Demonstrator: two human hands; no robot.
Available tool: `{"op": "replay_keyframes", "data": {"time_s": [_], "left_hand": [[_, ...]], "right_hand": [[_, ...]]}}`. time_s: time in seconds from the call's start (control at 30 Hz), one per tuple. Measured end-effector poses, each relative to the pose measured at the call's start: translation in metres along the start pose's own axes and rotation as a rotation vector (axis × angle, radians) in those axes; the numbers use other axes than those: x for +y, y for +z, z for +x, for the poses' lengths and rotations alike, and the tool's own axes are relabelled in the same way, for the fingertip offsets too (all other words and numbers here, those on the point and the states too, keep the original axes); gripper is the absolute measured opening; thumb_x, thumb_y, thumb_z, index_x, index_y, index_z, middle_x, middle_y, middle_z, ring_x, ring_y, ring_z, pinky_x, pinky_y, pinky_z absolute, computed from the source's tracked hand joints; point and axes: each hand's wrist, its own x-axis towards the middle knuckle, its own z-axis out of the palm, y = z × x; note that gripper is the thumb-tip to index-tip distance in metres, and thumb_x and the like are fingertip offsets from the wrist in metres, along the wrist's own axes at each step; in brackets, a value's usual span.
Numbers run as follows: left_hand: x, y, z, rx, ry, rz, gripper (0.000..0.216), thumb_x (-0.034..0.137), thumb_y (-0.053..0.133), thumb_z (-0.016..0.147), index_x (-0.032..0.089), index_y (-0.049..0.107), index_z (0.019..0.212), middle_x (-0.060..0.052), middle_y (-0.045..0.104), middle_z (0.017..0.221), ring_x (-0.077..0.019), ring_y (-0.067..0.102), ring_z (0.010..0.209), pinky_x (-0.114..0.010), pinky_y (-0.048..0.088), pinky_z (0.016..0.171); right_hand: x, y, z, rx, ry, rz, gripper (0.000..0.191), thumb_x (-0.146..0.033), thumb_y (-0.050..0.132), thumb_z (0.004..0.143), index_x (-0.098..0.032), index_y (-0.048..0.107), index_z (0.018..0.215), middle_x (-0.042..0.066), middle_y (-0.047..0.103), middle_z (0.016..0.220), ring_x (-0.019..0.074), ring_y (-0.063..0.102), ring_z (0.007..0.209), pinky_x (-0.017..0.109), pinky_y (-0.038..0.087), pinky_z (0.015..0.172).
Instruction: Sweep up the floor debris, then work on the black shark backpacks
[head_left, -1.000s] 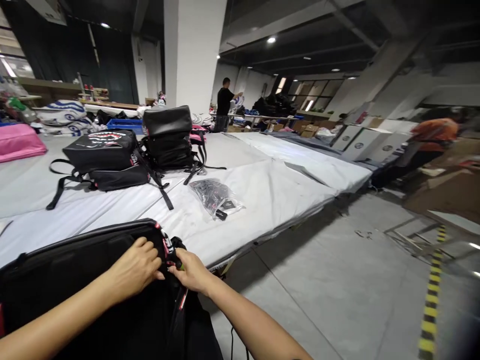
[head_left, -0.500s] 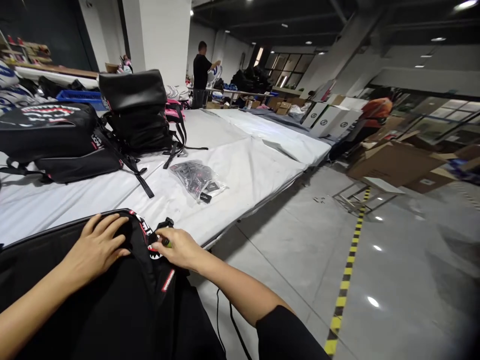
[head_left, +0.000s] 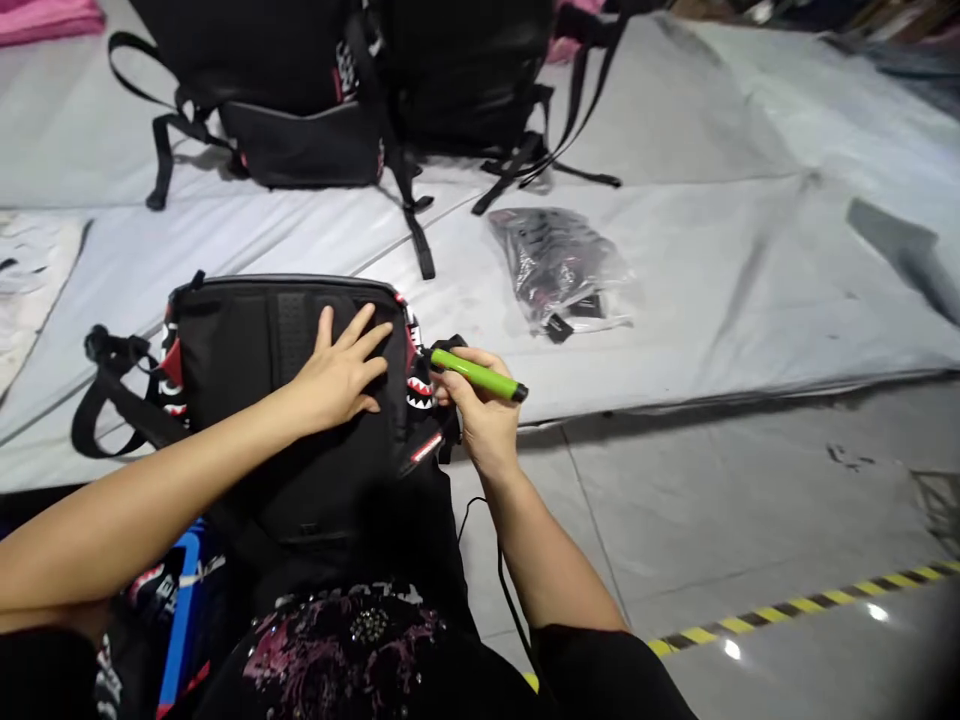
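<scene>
A black backpack (head_left: pixel 247 340) with red and white shark-teeth trim lies flat at the near edge of a white padded table (head_left: pixel 712 280). My left hand (head_left: pixel 341 370) rests on top of the backpack, fingers spread flat. My right hand (head_left: pixel 476 410) is closed round a green pen-like tool (head_left: pixel 476 375), its tip against the backpack's right corner by the teeth print.
Two more black backpacks (head_left: pixel 300 90) with loose straps sit at the back of the table. A clear plastic bag of small dark parts (head_left: pixel 559 265) lies to the right of them. Grey floor with a yellow-black tape line (head_left: pixel 795 605) runs on the right.
The view has dropped from the hall down to the table. My left hand moved from the backpack's edge to lie flat on its top. The green tool now shows fully in my right hand.
</scene>
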Motion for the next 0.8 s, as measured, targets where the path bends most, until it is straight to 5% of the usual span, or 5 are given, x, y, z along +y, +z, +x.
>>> {"op": "replay_keyframes", "data": {"time_s": [0.1, 0.27, 0.43, 0.57, 0.8], "left_hand": [[-0.006, 0.002, -0.004, 0.023, 0.009, -0.072, 0.033, 0.03, 0.082, 0.074, 0.014, 0.069, 0.1, -0.021, 0.044, 0.153, -0.0483, 0.018, 0.15, -0.085, 0.005, 0.109], [-0.004, 0.004, -0.011, 0.086, 0.105, -0.132, 0.031, 0.039, 0.079, 0.078, 0.017, 0.068, 0.096, -0.013, 0.058, 0.139, -0.045, 0.022, 0.15, -0.082, 0.0, 0.113], [0.016, 0.018, -0.014, 0.131, 0.039, -0.021, 0.023, 0.026, 0.08, 0.077, 0.015, 0.067, 0.093, -0.017, 0.055, 0.143, -0.0451, 0.026, 0.149, -0.082, 0.005, 0.113], [0.008, 0.036, -0.023, 0.233, 0.157, -0.115, 0.023, 0.039, 0.07, 0.087, 0.017, 0.064, 0.089, -0.013, 0.06, 0.136, -0.0379, 0.032, 0.147, -0.076, -0.004, 0.117], [-0.008, 0.054, -0.03, 0.355, 0.222, -0.121, 0.032, 0.05, 0.055, 0.095, 0.021, 0.064, 0.088, -0.009, 0.06, 0.136, -0.0299, 0.036, 0.146, -0.065, -0.008, 0.123]], "right_hand": [[0.017, 0.003, -0.012, 0.043, -0.037, -0.071, 0.024, -0.041, 0.072, 0.086, -0.021, 0.059, 0.092, -0.007, 0.061, 0.058, 0.0095, 0.054, 0.046, 0.022, 0.047, 0.048], [0.029, 0.0, -0.025, 0.072, -0.075, -0.224, 0.021, -0.039, 0.064, 0.091, -0.019, 0.058, 0.087, -0.006, 0.057, 0.054, 0.01, 0.052, 0.044, 0.023, 0.042, 0.046], [0.027, -0.003, -0.034, -0.009, -0.049, -0.345, 0.02, -0.035, 0.063, 0.091, -0.016, 0.066, 0.097, -0.002, 0.063, 0.061, 0.0131, 0.058, 0.051, 0.028, 0.047, 0.05], [0.03, -0.003, -0.041, -0.035, -0.142, -0.522, 0.019, -0.034, 0.063, 0.091, -0.018, 0.068, 0.082, 0.002, 0.067, 0.073, 0.0157, 0.063, 0.061, 0.031, 0.05, 0.056], [0.038, 0.001, -0.042, -0.09, -0.243, -0.639, 0.018, -0.034, 0.061, 0.092, -0.019, 0.067, 0.084, 0.003, 0.069, 0.076, 0.02, 0.065, 0.075, 0.038, 0.055, 0.075]]}}
